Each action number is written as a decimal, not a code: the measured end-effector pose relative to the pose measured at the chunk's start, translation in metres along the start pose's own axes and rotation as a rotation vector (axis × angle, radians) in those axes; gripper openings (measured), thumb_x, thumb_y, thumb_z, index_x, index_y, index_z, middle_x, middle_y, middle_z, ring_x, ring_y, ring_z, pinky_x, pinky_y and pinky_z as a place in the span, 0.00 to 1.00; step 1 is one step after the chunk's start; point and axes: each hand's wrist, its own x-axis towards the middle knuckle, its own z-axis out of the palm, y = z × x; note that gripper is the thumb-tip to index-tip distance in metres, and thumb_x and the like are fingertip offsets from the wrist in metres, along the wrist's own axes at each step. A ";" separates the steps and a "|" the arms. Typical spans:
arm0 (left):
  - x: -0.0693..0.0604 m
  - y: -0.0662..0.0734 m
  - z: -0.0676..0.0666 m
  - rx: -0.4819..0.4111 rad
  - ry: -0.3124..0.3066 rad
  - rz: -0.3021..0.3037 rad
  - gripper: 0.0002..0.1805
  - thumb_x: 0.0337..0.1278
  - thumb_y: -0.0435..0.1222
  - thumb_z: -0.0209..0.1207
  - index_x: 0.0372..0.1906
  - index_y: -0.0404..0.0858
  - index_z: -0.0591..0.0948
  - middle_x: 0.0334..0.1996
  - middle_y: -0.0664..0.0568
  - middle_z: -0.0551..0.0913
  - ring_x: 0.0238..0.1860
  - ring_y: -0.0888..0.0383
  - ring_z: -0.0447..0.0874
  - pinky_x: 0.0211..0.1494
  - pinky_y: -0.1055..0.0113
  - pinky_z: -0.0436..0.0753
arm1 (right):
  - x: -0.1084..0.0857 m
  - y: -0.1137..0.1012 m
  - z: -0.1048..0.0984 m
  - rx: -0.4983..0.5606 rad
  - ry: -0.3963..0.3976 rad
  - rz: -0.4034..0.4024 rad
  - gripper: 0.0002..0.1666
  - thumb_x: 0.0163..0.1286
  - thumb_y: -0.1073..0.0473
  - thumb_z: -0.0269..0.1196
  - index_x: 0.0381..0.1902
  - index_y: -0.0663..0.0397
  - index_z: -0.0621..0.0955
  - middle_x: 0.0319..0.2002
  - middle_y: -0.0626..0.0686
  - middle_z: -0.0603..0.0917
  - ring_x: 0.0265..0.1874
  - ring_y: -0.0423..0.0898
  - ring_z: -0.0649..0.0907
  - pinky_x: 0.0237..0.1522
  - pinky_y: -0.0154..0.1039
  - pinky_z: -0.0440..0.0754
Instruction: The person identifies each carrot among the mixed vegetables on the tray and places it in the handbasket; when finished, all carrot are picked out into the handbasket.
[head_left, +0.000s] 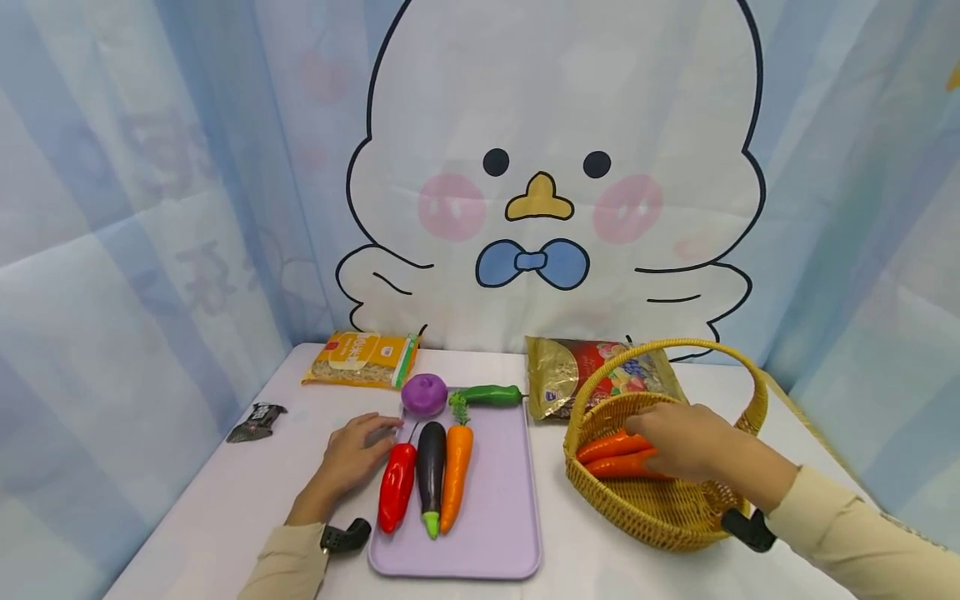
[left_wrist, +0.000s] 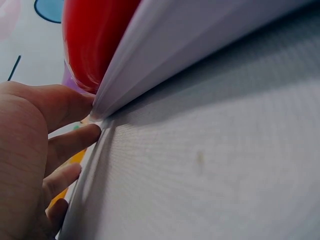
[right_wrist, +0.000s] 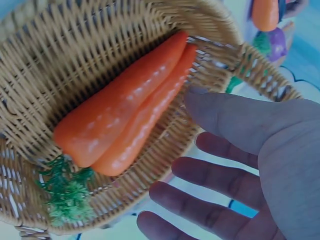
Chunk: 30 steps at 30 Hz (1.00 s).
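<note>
My left hand [head_left: 356, 458] lies at the left edge of the lilac tray [head_left: 498, 500], its fingers spread; the left wrist view shows the thumb of this hand [left_wrist: 30, 130] against the tray rim, under a red pepper [left_wrist: 97, 40]. Over the wicker basket [head_left: 645, 521] is my right hand [head_left: 682, 440]. In the right wrist view that hand [right_wrist: 280, 160] has its fingers apart, holding nothing, beside two orange carrots [right_wrist: 120, 110] lying side by side in the basket, with green tops at one end.
On the tray are a red pepper [head_left: 396, 487], an eggplant [head_left: 431, 467], a carrot [head_left: 456, 479], a purple onion [head_left: 424, 394] and a green pepper [head_left: 491, 396]. Behind stand a yellow packet [head_left: 360, 358] and a gold-red bag [head_left: 592, 371]; a small black packet [head_left: 257, 422] lies left.
</note>
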 end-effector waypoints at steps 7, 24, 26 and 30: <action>0.000 -0.002 0.002 0.004 -0.003 0.010 0.18 0.67 0.42 0.59 0.60 0.50 0.84 0.69 0.41 0.74 0.75 0.38 0.60 0.74 0.30 0.51 | -0.004 -0.013 -0.006 -0.008 0.044 -0.051 0.24 0.59 0.52 0.76 0.52 0.52 0.85 0.46 0.52 0.87 0.42 0.50 0.84 0.46 0.57 0.85; 0.000 -0.005 -0.001 0.035 0.022 0.089 0.16 0.68 0.40 0.59 0.58 0.47 0.85 0.64 0.45 0.80 0.74 0.40 0.64 0.74 0.32 0.54 | 0.000 -0.051 -0.012 0.072 0.170 -0.154 0.13 0.62 0.52 0.73 0.44 0.46 0.86 0.39 0.44 0.87 0.36 0.42 0.83 0.39 0.46 0.84; 0.000 -0.006 0.000 0.029 0.022 0.088 0.16 0.68 0.40 0.59 0.58 0.48 0.85 0.63 0.45 0.80 0.74 0.40 0.64 0.74 0.32 0.54 | 0.001 -0.056 -0.012 0.086 0.179 -0.170 0.13 0.63 0.52 0.73 0.44 0.46 0.86 0.42 0.45 0.88 0.38 0.43 0.84 0.40 0.46 0.85; 0.001 -0.004 0.000 0.017 0.017 0.081 0.17 0.68 0.41 0.59 0.58 0.48 0.84 0.64 0.44 0.80 0.74 0.39 0.63 0.74 0.31 0.53 | 0.006 -0.066 -0.012 0.102 0.182 -0.183 0.14 0.64 0.52 0.72 0.46 0.48 0.86 0.41 0.47 0.88 0.37 0.43 0.84 0.38 0.45 0.85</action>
